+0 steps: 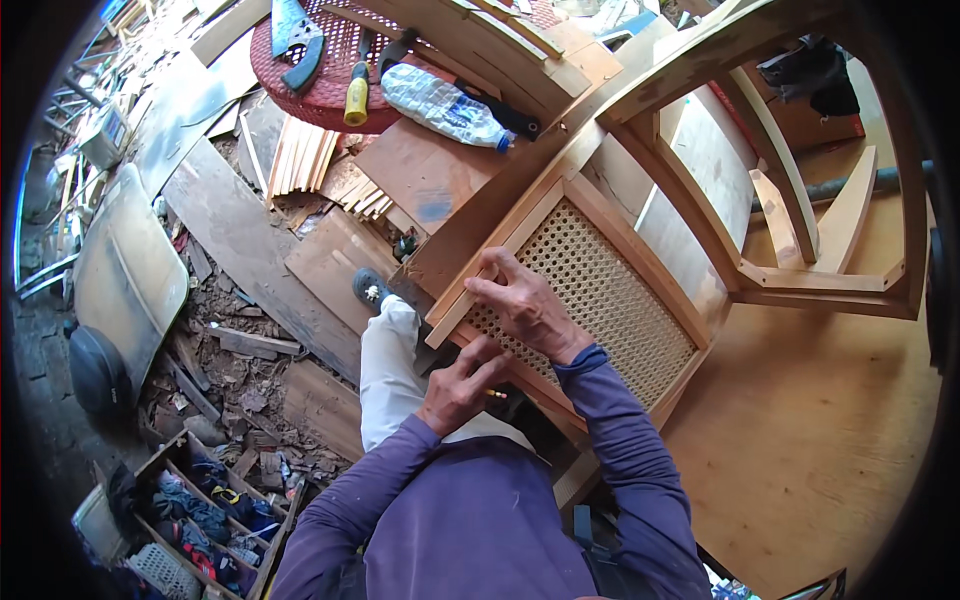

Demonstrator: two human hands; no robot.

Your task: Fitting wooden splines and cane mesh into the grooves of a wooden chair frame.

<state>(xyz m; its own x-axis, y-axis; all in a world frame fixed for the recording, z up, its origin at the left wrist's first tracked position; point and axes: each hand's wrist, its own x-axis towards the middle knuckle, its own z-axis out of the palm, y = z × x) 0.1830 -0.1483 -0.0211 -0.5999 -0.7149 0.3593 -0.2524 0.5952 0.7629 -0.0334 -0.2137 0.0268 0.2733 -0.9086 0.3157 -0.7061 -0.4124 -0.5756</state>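
Note:
A chair frame of pale wood holds a woven cane panel (600, 290) in front of me. Along the panel's left border lies a narrow wooden strip (440, 329), its near end reaching past the corner. My right hand (528, 308) rests over the cane, thumb and fingers closed on this strip. My left hand (457, 388) is at the near corner of the frame, fingers bent and drawn together. From under it sticks out the yellow-and-dark end of what looks like a pencil (496, 393); the rest of it is hidden.
A red woven stool (268, 60) at the far left carries a handsaw (300, 50), a yellow-handled screwdriver (356, 95) and a crumpled plastic bottle (445, 105). Boards and wood scraps litter the ground. A divided wooden box (265, 565) of rags stands lower left; plywood (800, 420) lies right.

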